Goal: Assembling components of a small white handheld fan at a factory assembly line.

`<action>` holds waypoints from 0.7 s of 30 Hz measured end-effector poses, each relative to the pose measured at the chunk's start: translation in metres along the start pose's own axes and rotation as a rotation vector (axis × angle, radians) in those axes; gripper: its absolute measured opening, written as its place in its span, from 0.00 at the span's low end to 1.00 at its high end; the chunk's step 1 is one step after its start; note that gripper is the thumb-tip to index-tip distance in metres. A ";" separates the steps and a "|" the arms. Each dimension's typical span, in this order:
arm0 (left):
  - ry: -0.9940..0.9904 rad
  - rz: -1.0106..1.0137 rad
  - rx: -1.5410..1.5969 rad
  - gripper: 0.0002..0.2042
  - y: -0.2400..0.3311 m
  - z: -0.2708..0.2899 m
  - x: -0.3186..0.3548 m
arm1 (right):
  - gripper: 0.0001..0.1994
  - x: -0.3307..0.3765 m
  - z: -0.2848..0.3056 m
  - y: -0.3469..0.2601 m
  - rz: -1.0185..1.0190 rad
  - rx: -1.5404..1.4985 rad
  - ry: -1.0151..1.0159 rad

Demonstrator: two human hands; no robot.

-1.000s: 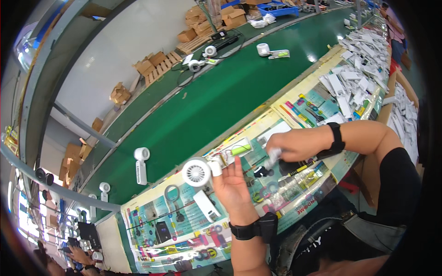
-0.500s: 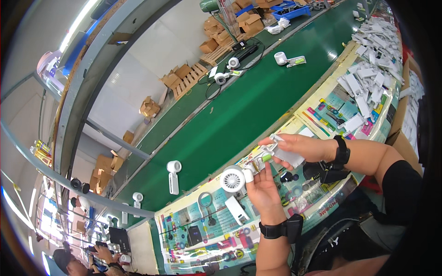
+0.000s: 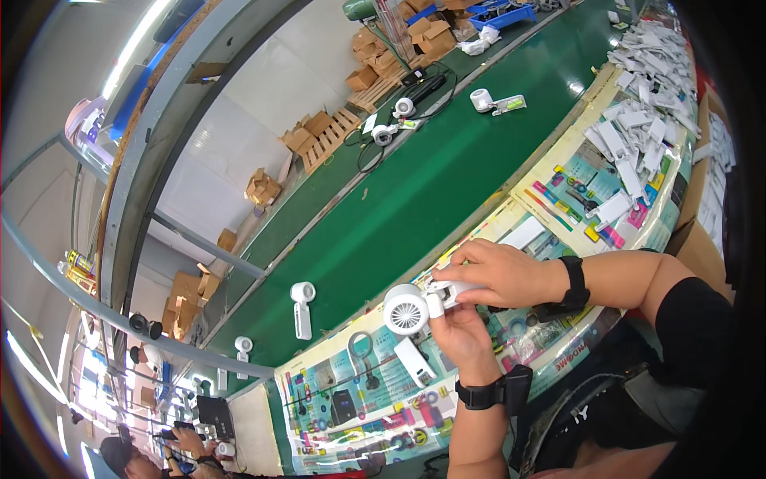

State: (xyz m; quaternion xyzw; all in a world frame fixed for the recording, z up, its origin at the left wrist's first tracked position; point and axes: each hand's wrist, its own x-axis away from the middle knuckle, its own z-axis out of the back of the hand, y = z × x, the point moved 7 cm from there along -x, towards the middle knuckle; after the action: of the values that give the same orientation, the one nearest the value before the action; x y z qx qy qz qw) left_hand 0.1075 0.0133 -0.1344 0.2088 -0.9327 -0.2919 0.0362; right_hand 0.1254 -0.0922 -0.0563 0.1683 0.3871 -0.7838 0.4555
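Note:
A white handheld fan (image 3: 407,314) with a round slatted head lies across my left hand (image 3: 463,335), whose fingers curl under its neck and handle. From above, my right hand (image 3: 499,271) grips a white handle cover (image 3: 456,292) against the fan's handle, and my fingers mostly hide the joint between them. A loose white handle piece (image 3: 414,362) rests on the printed table sheet (image 3: 319,387) just left of my left hand. Another white piece (image 3: 523,233) lies beyond my right wrist.
A green conveyor belt (image 3: 383,215) runs past the table's far edge, carrying a white fan (image 3: 302,310) and an opened fan (image 3: 496,102). Many white handle pieces (image 3: 650,64) are heaped at the far right, near a carton (image 3: 696,211). A co-worker (image 3: 132,457) sits at lower left.
My right hand has moved left and brought the cover onto the fan's handle, covering the green battery and wires that showed before. My left hand still supports the fan.

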 end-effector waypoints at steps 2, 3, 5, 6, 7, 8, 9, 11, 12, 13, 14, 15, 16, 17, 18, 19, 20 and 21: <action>-0.015 0.002 -0.013 0.15 -0.001 -0.005 0.002 | 0.22 -0.002 0.002 -0.002 0.056 0.031 0.051; -0.006 -0.062 -0.088 0.14 0.003 -0.007 0.003 | 0.22 -0.004 0.001 -0.002 0.055 0.032 0.053; 0.000 -0.123 -0.167 0.14 0.005 -0.006 0.003 | 0.23 -0.005 -0.001 -0.007 0.100 0.126 0.058; 0.027 -0.156 -0.250 0.14 0.008 0.000 0.003 | 0.23 -0.005 -0.002 -0.008 0.097 0.126 0.062; 0.054 -0.190 -0.333 0.14 0.010 0.004 0.003 | 0.23 -0.004 -0.002 -0.011 0.130 0.195 0.095; 0.043 -0.182 -0.337 0.14 0.010 0.002 0.003 | 0.23 -0.001 0.001 -0.013 0.158 0.268 0.131; 0.027 -0.238 -0.309 0.14 0.016 -0.003 0.005 | 0.23 0.003 0.000 -0.007 0.148 0.273 0.140; -0.005 -0.301 -0.274 0.14 0.040 -0.014 0.011 | 0.22 0.005 0.004 0.016 -0.100 0.036 0.188; -0.004 -0.346 -0.265 0.14 0.042 -0.017 0.013 | 0.23 0.012 -0.006 0.035 -0.342 -0.481 -0.018; -0.002 -0.390 -0.254 0.15 0.043 -0.018 0.015 | 0.23 0.017 -0.002 0.043 -0.364 -0.467 0.014; -0.030 -0.384 -0.299 0.16 0.044 -0.019 0.017 | 0.22 0.021 -0.014 0.048 -0.454 -0.574 -0.093; -0.051 -0.365 -0.300 0.16 0.040 -0.023 0.018 | 0.23 0.027 -0.025 0.049 -0.544 -0.684 -0.199; -0.054 -0.407 -0.311 0.17 0.041 -0.027 0.022 | 0.23 0.030 -0.020 0.048 -0.533 -0.689 -0.137; -0.040 -0.482 -0.320 0.18 0.056 -0.030 0.027 | 0.23 0.019 -0.019 0.031 -0.518 -0.688 -0.138; -0.067 -0.463 -0.342 0.19 0.051 -0.035 0.029 | 0.22 0.021 -0.005 0.019 -0.487 -0.661 -0.072; -0.091 -0.429 -0.342 0.19 0.046 -0.040 0.031 | 0.22 0.024 0.006 0.013 -0.455 -0.631 -0.009; -0.076 -0.523 -0.329 0.20 0.068 -0.039 0.035 | 0.22 0.011 -0.003 0.005 -0.420 -0.643 -0.032; -0.090 -0.551 -0.321 0.20 0.068 -0.045 0.040 | 0.22 0.010 0.013 -0.004 -0.231 -0.487 0.090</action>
State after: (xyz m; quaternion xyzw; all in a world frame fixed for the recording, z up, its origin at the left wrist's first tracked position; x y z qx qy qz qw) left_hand 0.0543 0.0235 -0.0609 0.4322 -0.7836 -0.4431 -0.0531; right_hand 0.1179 -0.1068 -0.0523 0.0433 0.6005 -0.7062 0.3726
